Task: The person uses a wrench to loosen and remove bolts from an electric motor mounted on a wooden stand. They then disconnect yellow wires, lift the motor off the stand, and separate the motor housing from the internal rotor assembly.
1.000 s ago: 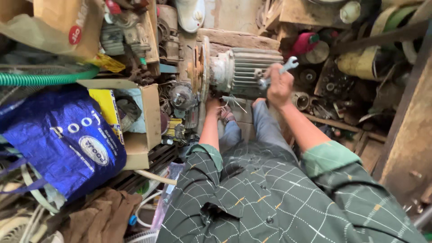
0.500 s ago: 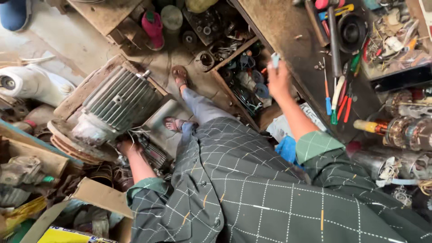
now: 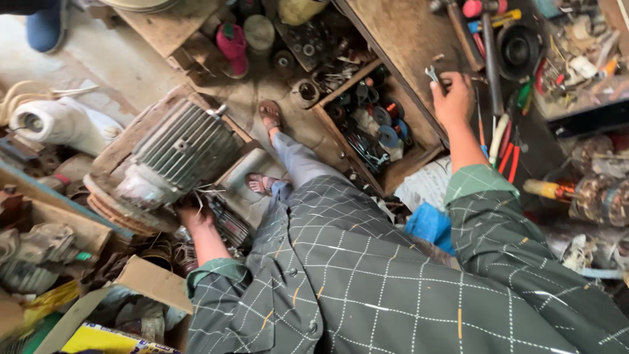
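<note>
Reaching out over the counter point(image 3: 400, 39), the right hand point(image 3: 452, 101) has its fingers clamped on a small wrench point(image 3: 433, 74), held just above the wooden top beside a row of screwdrivers point(image 3: 504, 141) and a long metal bar point(image 3: 490, 59). Below it sits an open wooden box point(image 3: 377, 128) full of spools and small parts. The left hand point(image 3: 193, 213) is low on the floor, pressed against the near end of the ribbed grey motor point(image 3: 180, 154), fingers curled there; what they grip, if anything, cannot be told. Both sandalled feet point(image 3: 270, 115) rest between motor and box. A blue cloth point(image 3: 429, 223) lies beside the right sleeve.
</note>
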`<state>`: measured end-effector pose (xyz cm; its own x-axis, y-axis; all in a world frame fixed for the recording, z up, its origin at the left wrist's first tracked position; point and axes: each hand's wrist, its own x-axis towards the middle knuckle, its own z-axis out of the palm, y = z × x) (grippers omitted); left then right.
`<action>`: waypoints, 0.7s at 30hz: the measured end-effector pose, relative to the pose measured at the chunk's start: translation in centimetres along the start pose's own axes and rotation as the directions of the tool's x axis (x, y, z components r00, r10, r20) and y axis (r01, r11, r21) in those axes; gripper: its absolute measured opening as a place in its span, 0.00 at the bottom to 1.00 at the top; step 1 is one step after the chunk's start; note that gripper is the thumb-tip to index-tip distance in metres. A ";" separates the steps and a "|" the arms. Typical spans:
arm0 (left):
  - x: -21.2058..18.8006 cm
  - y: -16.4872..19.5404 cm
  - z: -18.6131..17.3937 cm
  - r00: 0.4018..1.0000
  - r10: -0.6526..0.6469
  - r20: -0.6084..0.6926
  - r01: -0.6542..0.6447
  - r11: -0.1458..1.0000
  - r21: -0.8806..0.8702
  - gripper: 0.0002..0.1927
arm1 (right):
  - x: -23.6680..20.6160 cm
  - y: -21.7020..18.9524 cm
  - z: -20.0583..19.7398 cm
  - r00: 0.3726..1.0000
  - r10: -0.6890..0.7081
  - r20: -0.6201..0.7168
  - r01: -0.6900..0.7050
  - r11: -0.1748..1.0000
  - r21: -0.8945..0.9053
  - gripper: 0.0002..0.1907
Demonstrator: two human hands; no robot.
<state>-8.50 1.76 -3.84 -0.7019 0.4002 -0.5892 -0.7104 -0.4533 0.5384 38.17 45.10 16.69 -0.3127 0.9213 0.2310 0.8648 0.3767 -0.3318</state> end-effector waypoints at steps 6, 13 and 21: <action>1.8 -0.6 -0.6 0.900 -0.106 -0.424 0.213 0.953 0.214 0.21 | -3.2 -1.1 0.8 0.999 0.024 -0.037 -0.024 1.000 -0.002 0.14; 0.5 -0.1 0.5 0.851 0.023 -0.525 0.178 0.928 0.328 0.19 | -10.4 -4.0 5.1 0.917 -0.194 0.350 0.163 0.980 0.115 0.15; -0.7 1.2 1.7 0.934 0.129 -0.332 -0.094 0.988 0.120 0.21 | -11.9 -6.6 6.2 0.683 -0.084 0.725 -0.009 0.992 0.123 0.21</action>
<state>-8.93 2.28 -1.73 -0.7301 0.0510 -0.6814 -0.6427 -0.3900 0.6594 33.73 32.24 10.42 -0.5709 0.6676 -0.4779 0.8129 0.3777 -0.4434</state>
